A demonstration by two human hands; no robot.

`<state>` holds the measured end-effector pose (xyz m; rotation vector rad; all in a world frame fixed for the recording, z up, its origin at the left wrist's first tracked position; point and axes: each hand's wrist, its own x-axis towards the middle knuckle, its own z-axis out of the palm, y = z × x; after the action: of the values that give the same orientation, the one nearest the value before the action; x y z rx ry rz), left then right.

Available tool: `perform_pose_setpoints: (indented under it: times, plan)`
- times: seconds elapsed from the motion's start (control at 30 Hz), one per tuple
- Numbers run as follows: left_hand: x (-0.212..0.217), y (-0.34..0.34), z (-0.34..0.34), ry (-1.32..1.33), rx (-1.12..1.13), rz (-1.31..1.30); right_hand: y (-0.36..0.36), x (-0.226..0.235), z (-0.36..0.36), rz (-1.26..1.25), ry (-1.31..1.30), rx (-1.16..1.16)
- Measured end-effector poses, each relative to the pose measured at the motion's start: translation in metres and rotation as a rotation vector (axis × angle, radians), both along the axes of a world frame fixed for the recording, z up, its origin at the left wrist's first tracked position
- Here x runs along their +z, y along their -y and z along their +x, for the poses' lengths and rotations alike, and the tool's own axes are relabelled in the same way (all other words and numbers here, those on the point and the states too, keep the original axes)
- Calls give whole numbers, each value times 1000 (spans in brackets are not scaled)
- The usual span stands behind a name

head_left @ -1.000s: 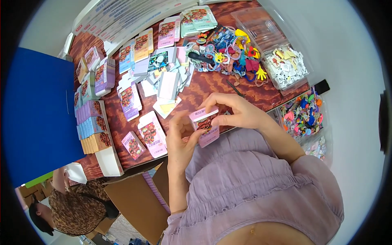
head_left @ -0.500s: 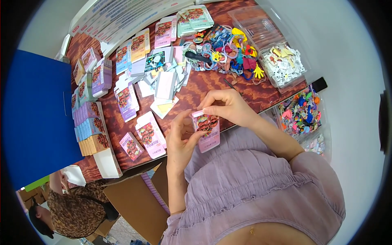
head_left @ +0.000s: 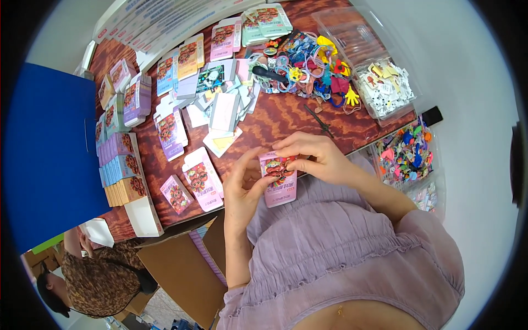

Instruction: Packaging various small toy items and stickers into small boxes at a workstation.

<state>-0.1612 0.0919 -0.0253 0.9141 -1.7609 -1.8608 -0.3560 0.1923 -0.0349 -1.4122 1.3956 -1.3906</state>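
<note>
Between my hands, over my lap at the table's near edge, is a small pink carton (head_left: 281,193) printed with red cartoon figures. My left hand (head_left: 246,179) grips its left side, thumb across the front. My right hand (head_left: 313,157) closes on its upper right part, with fingers over the top end and thumb on the front. The top flap is mostly hidden by these fingers. To the left on the table lie a flattened pink carton (head_left: 202,180) and a filled-out pink box (head_left: 176,194). A dark slim tool, perhaps tweezers or scissors (head_left: 318,120), rests beyond my right hand.
Loose cards (head_left: 224,113) and a heap of colourful hair ties and trinkets (head_left: 308,69) cover the table's middle. A clear bin (head_left: 385,91) holds small white pieces. Stacked boxes (head_left: 122,170) line the left side by a blue panel (head_left: 55,159). Another person (head_left: 104,280) works at lower left.
My right hand has shifted from pinching the carton's top edge to lying over its upper right side, thumb lower on the front. The dark tool shows more fully.
</note>
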Motion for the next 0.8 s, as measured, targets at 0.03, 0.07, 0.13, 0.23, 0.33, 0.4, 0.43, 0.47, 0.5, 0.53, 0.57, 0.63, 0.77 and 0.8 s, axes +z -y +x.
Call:
perform_pose_setpoints:
  times: [0.03, 0.07, 0.13, 0.23, 0.33, 0.4, 0.43, 0.47, 0.5, 0.53, 0.57, 0.63, 0.77, 0.8]
  plan:
    - [-1, 1, 1, -1, 2, 0, -1, -3, 3, -2, -6, -42]
    - [-4, 4, 3, 13, -54, -35, -1, -11, 4, -4, -6, -43]
    - [-13, 8, 5, 25, -111, -74, 2, -27, 11, 150, 275, -36]
    - [-15, 12, 5, -122, 136, 154, 14, -22, 18, 435, 882, 18]
    - [-19, 13, 9, -179, 99, 118, 34, -33, 22, 401, 1003, -66]
    - [-28, 9, 13, -83, 47, -55, 47, -30, 29, 383, 1096, -137]
    - [-31, 9, 14, -85, 51, -58, 53, -31, 37, 382, 1094, -132]
    - [-33, 8, 11, -56, 177, -242, 59, -32, 46, 420, 1036, -93]
    - [-34, 7, 9, -25, 304, -426, 66, -30, 53, 459, 977, -53]
    - [-32, 3, 8, -176, 438, -240, 73, -27, 54, 557, 848, 33]
    - [-31, 5, 13, -177, 438, -236, 84, -29, 53, 559, 847, 30]
    - [-29, 6, 26, 45, 451, -164, 109, -34, 54, 28, -503, -181]
    - [-17, 2, 27, 300, 304, -176, 154, -52, 53, -250, -996, -434]
    - [-22, 1, 27, 335, 313, -330, 156, -55, 49, -161, -978, -337]
